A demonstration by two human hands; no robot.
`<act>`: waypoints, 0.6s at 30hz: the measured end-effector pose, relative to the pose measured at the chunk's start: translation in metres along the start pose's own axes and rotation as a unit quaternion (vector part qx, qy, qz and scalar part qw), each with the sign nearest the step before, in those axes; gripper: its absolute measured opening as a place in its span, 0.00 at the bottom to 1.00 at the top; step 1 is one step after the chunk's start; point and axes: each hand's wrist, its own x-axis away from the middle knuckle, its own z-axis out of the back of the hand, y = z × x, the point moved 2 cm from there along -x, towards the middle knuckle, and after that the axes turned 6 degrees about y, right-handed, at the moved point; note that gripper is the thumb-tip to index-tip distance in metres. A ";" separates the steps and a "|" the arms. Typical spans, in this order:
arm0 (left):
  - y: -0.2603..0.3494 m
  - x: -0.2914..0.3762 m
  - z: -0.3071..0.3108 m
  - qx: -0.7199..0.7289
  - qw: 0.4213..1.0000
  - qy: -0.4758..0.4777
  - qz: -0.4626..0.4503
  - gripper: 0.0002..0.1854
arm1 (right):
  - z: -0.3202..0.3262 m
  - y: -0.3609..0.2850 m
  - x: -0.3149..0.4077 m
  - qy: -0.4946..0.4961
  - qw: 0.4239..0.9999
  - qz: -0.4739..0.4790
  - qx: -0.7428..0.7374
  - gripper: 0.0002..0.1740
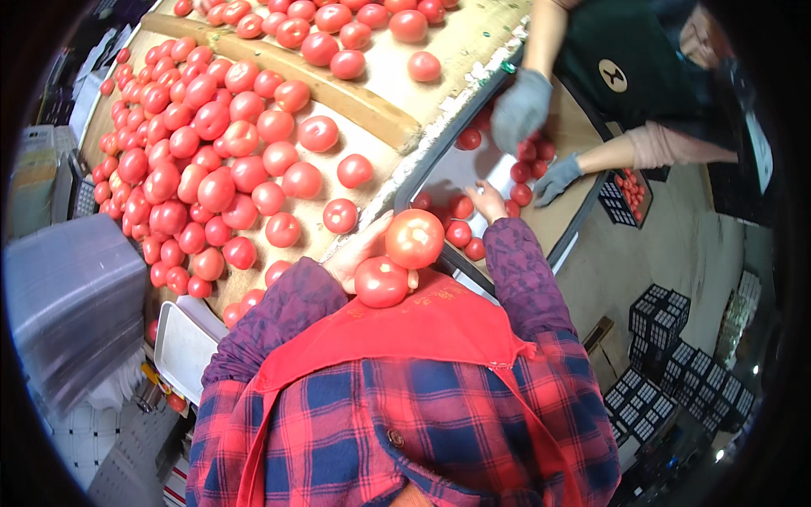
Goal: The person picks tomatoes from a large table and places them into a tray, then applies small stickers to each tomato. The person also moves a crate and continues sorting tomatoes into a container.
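Note:
My left hand [360, 255] cradles two tomatoes against the front of my red apron [437, 307]. The upper tomato [414, 239] is paler and shows its stem end; the lower tomato [381, 282] rests beside my fingertips. My right hand [489, 201] reaches into a dark-rimmed crate [578, 222], fingers apart, with no tomato visible in it. White lining and brown cardboard show inside the crate, and several tomatoes [459, 233] lie close to my right hand. Across the crate, a co-worker's grey-gloved hand [523, 111] is blurred, while their other gloved hand [557, 180] touches the tomatoes.
A big heap of tomatoes [190, 146] covers the wooden table [380, 209] at left. A wooden divider strip [317, 82] separates it from more tomatoes [332, 38]. Stacked clear plastic [76, 279] and a white tray [184, 348] stand left; black crates [659, 317] sit on the floor right.

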 end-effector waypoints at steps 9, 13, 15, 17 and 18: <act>0.013 0.018 0.017 -0.093 0.981 0.101 -0.138 0.36 | -0.053 0.035 -0.011 -0.049 0.993 0.034 0.107 0.43; 0.020 0.022 0.028 -0.112 0.975 0.075 -0.177 0.35 | 0.000 0.002 0.017 -0.143 0.911 -0.060 -0.383 0.35; 0.023 0.021 0.031 -0.075 0.977 0.071 -0.187 0.36 | 0.035 -0.023 0.043 -0.227 0.803 -0.068 -0.547 0.30; 0.027 0.020 0.025 -0.055 0.977 -0.062 -0.197 0.33 | 0.065 -0.053 0.079 -0.326 0.668 -0.010 -0.669 0.36; 0.027 0.018 0.023 -0.036 0.980 -0.060 -0.187 0.34 | 0.076 -0.069 0.092 -0.328 0.660 -0.019 -0.676 0.36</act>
